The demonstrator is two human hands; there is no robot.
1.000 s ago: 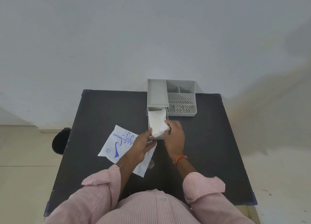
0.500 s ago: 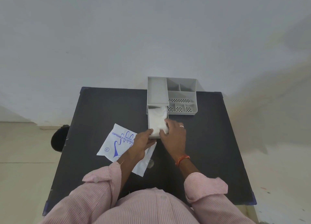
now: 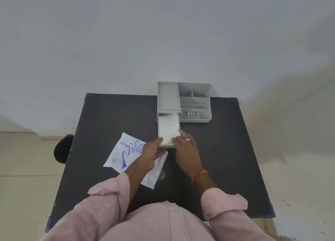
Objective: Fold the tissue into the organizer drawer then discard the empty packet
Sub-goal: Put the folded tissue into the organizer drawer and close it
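A grey organizer (image 3: 194,103) stands at the far edge of a black table (image 3: 108,117). Its drawer (image 3: 159,130) is pulled out toward me, with white folded tissue (image 3: 169,128) lying inside. My left hand (image 3: 151,154) grips the drawer's front left corner, thumb on the rim. My right hand (image 3: 186,150), with a ring, rests fingers on the tissue at the drawer's front right corner. The white packet (image 3: 125,155) with blue print lies flat on the table, partly under my left hand and forearm.
A black round object (image 3: 62,148) sits on the floor left of the table. The organizer's open compartments (image 3: 194,99) lie to the right of the drawer. A white wall rises right behind the table. A small clear scrap (image 3: 161,175) lies near the packet.
The tissue went from bunched above the drawer to lying flat inside it. My right hand slid from the drawer's right side to its front corner. My left hand stays on the drawer front.
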